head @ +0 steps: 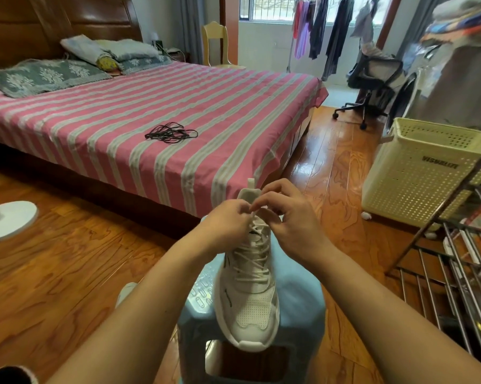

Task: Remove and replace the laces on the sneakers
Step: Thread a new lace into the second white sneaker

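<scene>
A white sneaker (247, 295) stands on a light blue plastic stool (297, 306), toe pointing toward me, threaded with white laces (251, 261). At the top of the lacing, near the tongue, my left hand (225, 223) and my right hand (286, 217) each pinch a part of the white lace. A bundle of black laces (171, 133) lies on the pink striped bed (156, 112). A second white shoe (125, 292) peeks out on the floor behind my left forearm.
A cream perforated laundry basket (416, 173) stands at the right, with a metal wire rack (455, 261) in front of it. A white fan base (9, 220) sits on the wooden floor at the left. An office chair (372, 79) stands beyond the bed.
</scene>
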